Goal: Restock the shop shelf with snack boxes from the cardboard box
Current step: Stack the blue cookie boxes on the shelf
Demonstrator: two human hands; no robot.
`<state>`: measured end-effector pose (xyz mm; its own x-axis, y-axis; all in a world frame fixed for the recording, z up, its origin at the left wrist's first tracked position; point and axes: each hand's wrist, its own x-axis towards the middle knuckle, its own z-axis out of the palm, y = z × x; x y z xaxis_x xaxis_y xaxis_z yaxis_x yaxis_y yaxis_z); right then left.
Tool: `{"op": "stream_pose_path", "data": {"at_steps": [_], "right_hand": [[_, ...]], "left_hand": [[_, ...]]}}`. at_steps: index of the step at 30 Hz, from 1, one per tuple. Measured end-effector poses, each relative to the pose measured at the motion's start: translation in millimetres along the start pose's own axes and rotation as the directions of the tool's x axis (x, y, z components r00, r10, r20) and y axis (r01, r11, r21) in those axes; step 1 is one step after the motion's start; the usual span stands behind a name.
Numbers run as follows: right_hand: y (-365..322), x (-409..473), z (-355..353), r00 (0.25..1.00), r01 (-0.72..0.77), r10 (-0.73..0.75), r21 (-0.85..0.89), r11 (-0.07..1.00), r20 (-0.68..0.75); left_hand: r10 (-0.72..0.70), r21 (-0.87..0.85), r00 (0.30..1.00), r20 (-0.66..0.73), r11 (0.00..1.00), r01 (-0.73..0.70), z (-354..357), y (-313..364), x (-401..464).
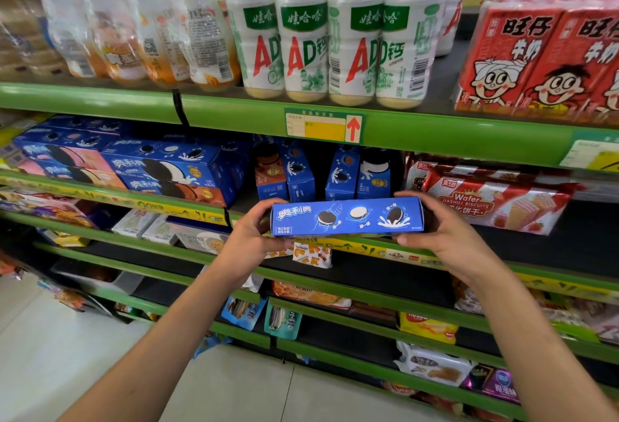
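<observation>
Left hand (pixel 254 230) and right hand (pixel 435 230) grip blue snack box (pixel 346 217) ends.

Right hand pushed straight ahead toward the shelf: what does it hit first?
Probably the red wafer biscuit pack lying on the shelf just behind the right hand, which grips the blue cookie box. Depth is unclear, so there may be a gap.

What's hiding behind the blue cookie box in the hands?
Behind the blue cookie box, held by the left hand and right hand, four smaller blue boxes stand upright on the shelf. Their bottoms are covered, so you can't see them.
</observation>
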<state>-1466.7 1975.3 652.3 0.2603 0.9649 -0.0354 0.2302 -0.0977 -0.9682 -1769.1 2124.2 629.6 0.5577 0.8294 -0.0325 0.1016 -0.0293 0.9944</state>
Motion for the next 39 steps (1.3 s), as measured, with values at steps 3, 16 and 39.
{"op": "stream_pose_path", "data": {"at_steps": [3,16,39], "right_hand": [[-1,1,0,1.0,-0.029,0.029,0.088,0.996,0.001],[-20,-2,8,0.996,0.082,-0.081,-0.03,0.996,0.028],[-82,140,139,0.969,0.054,-0.129,-0.333,0.941,-0.208]], "left_hand": [[-0.026,-0.06,0.999,-0.029,0.998,0.024,-1,3,-1],[0.013,-0.109,0.991,-0.135,0.994,-0.028,-8,31,-12],[0.438,0.958,0.881,-0.18,0.281,0.056,-142,70,-11]]}}
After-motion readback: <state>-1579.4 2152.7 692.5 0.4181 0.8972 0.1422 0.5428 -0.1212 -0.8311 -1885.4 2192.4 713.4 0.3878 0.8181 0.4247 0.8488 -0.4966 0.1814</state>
